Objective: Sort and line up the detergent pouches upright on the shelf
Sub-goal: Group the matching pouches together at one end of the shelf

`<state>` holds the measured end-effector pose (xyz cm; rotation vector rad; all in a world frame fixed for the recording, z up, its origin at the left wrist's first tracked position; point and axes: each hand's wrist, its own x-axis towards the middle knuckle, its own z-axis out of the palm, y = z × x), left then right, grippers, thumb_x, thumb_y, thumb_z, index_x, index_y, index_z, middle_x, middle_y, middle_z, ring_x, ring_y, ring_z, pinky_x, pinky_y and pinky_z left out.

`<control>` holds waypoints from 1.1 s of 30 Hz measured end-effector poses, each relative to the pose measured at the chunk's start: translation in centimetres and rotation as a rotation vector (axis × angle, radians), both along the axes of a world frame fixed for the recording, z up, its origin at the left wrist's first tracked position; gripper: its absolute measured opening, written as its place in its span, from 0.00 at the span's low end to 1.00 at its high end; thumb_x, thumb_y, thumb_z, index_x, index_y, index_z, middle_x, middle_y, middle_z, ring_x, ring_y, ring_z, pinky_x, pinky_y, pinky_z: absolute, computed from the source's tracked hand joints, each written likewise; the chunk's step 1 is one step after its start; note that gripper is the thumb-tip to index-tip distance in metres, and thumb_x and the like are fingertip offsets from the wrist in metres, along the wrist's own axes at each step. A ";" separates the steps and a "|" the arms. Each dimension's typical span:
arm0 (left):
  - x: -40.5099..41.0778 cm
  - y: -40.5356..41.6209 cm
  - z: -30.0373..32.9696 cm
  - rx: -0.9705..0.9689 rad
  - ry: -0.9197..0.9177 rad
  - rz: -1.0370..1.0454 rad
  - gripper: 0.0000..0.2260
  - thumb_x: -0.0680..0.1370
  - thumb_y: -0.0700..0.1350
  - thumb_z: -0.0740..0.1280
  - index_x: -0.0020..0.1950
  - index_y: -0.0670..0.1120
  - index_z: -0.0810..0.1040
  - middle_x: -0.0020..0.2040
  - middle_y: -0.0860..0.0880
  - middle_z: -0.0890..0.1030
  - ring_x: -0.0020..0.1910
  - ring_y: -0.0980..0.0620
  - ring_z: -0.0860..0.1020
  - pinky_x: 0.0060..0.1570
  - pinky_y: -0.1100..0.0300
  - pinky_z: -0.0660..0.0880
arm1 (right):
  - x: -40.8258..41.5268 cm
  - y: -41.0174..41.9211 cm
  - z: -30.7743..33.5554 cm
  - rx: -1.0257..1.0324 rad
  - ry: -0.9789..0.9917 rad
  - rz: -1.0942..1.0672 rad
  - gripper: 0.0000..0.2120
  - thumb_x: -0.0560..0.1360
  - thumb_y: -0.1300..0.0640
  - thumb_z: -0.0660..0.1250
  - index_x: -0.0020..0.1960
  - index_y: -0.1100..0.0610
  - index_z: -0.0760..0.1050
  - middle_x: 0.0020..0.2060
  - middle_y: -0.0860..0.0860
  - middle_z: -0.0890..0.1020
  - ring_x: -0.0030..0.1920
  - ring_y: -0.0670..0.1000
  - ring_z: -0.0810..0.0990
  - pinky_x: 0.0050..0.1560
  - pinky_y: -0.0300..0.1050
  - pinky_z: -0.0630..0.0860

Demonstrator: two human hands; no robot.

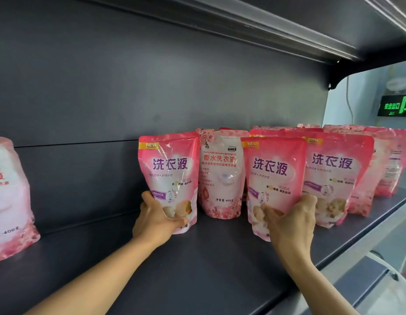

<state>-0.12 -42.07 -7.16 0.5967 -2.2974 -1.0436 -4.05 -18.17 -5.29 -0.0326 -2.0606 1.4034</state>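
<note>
The left hand [157,218] grips the lower left corner of a bright pink pouch [169,176], thumb across the front and fingers curled behind, so the pouch stands upright with its base at the shelf [197,264]. The right hand [288,220] holds a second matching pouch [273,178] low down, thumb on its face and fingers wrapped round its right edge. Gripping near the base looks deliberate: soft pouches slump when held by the top, and a low hold lets each be slid and squared without tipping.

Between the two held pouches, set further back, stands a paler floral pouch [220,173] of a different design, upright and apart from both hands. Just right of the right hand's pouch, and partly behind it, is a third bright pink pouch [334,176], with more pouches [388,160] crowded behind and to the right in a loose cluster, some seemingly turned to show their backs. Far left, well apart from the rest, a pale floral pouch [8,196] stands alone at the frame edge.

Judging by this, the two designs are being separated: pale ones seem bound leftward, bright pink ones into a front row. The sorting appears only partly done, as the right cluster is mixed and uneven. Beyond the shelf end glows a green exit sign [396,105]
</note>
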 end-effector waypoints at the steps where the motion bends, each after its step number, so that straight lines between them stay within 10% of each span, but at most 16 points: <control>1: 0.0 0.0 0.0 0.000 0.001 0.004 0.37 0.60 0.54 0.79 0.57 0.48 0.58 0.57 0.48 0.72 0.50 0.46 0.77 0.47 0.48 0.78 | 0.3 0.0 -0.1 0.016 0.050 -0.001 0.30 0.64 0.59 0.77 0.56 0.57 0.60 0.53 0.55 0.68 0.55 0.60 0.73 0.51 0.60 0.75; 5: -0.1 0.0 0.0 -0.012 -0.003 0.020 0.38 0.59 0.55 0.79 0.57 0.48 0.58 0.56 0.49 0.73 0.50 0.46 0.77 0.47 0.49 0.78 | 2.2 -0.3 0.9 0.149 0.368 -0.036 0.44 0.60 0.63 0.79 0.68 0.60 0.58 0.65 0.60 0.61 0.67 0.57 0.60 0.70 0.53 0.61; 9: -0.1 -0.1 -0.1 -0.004 0.007 0.003 0.38 0.59 0.54 0.80 0.57 0.49 0.58 0.56 0.49 0.73 0.49 0.47 0.77 0.47 0.48 0.78 | 3.2 -2.4 3.3 0.313 0.477 0.156 0.33 0.65 0.67 0.75 0.66 0.61 0.65 0.64 0.56 0.66 0.63 0.51 0.65 0.61 0.21 0.55; 14: -0.2 -0.2 -0.2 -0.007 -0.007 0.001 0.37 0.60 0.55 0.79 0.55 0.50 0.57 0.56 0.49 0.73 0.49 0.48 0.77 0.47 0.48 0.78 | -1.3 -5.9 6.6 0.639 0.464 0.116 0.33 0.65 0.69 0.72 0.67 0.67 0.65 0.66 0.62 0.69 0.66 0.63 0.68 0.61 0.51 0.70; 17: -0.4 -0.4 -0.2 0.008 -0.009 -0.004 0.36 0.60 0.54 0.79 0.55 0.50 0.57 0.55 0.50 0.73 0.49 0.49 0.77 0.47 0.48 0.79 | -4.5 -7.1 9.2 0.940 0.465 -0.051 0.30 0.64 0.68 0.69 0.66 0.68 0.67 0.62 0.63 0.72 0.66 0.65 0.68 0.70 0.61 0.59; 20: -0.6 -0.9 -0.3 0.017 0.001 -0.011 0.36 0.60 0.53 0.79 0.55 0.50 0.58 0.54 0.50 0.73 0.49 0.49 0.77 0.48 0.48 0.79 | -5.5 -8.0 11.8 1.187 0.318 -0.094 0.19 0.71 0.64 0.62 0.62 0.63 0.70 0.56 0.58 0.76 0.62 0.60 0.71 0.73 0.59 0.47; 23: -0.7 -1.7 -0.6 0.023 0.012 -0.015 0.35 0.59 0.53 0.79 0.54 0.51 0.58 0.53 0.51 0.74 0.49 0.50 0.77 0.48 0.48 0.79 | -5.7 -8.9 13.9 1.265 0.316 -0.050 0.09 0.70 0.68 0.62 0.47 0.57 0.74 0.47 0.54 0.81 0.49 0.56 0.79 0.69 0.51 0.58; 27: -0.5 -2.9 -0.6 0.038 0.035 0.007 0.35 0.60 0.53 0.79 0.54 0.51 0.58 0.53 0.50 0.74 0.48 0.49 0.78 0.48 0.47 0.78 | -5.5 -10.7 14.5 1.167 0.336 0.067 0.06 0.75 0.67 0.60 0.50 0.59 0.71 0.46 0.56 0.81 0.47 0.60 0.80 0.40 0.47 0.66; 33: -0.5 -3.6 -0.5 -0.008 0.019 0.041 0.36 0.60 0.54 0.79 0.55 0.49 0.57 0.53 0.48 0.74 0.47 0.47 0.78 0.46 0.47 0.79 | -2.9 -9.3 15.1 1.031 0.344 0.005 0.07 0.72 0.70 0.60 0.44 0.60 0.65 0.30 0.52 0.65 0.35 0.58 0.71 0.36 0.47 0.64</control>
